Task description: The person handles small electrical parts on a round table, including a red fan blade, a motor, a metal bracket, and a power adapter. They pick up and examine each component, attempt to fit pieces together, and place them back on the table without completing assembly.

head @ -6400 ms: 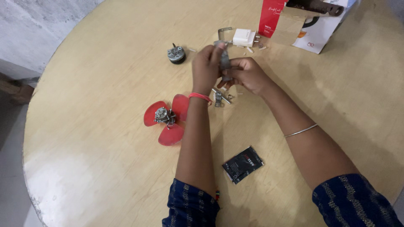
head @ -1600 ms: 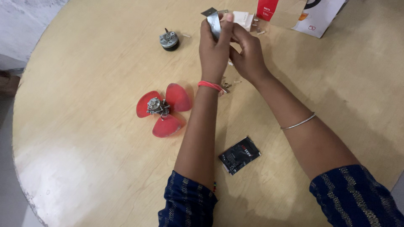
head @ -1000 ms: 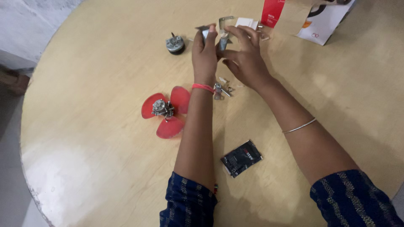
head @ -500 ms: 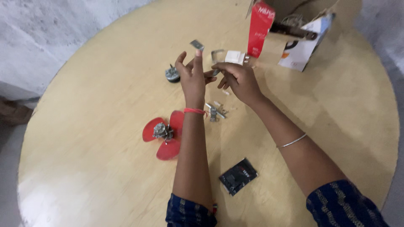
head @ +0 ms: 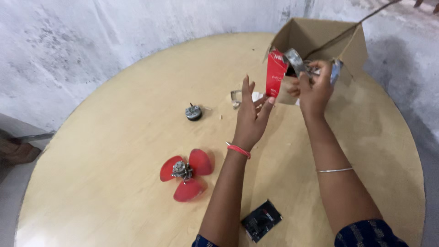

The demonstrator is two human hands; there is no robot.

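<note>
The right hand (head: 314, 89) is up at the mouth of the box (head: 320, 39), fingers pinched on a bent metal strip (head: 295, 61). The strip sits in the air just in front of the box's red flap, not on the table. The left hand (head: 252, 116) floats lower, fingers spread and holding nothing, close to the white plug (head: 257, 97) and a small bracket (head: 235, 96) lying on the table (head: 114, 137).

To my eye the grip wants to stay near the strip's middle so it doesn't swing, and the free hand could steady the flap, since the box looks light and tilted.

Farther out lie the small motor (head: 193, 112), the red fan blade (head: 186, 171) with its metal hub, and a black packet (head: 261, 220) near the table's edge.

Half a second ago both hands were low over the table beside the plug, the left pinching a small metal piece between its fingertips. Now that hand is bare, the right has risen to the box, and the view has tipped up to show the wall.
</note>
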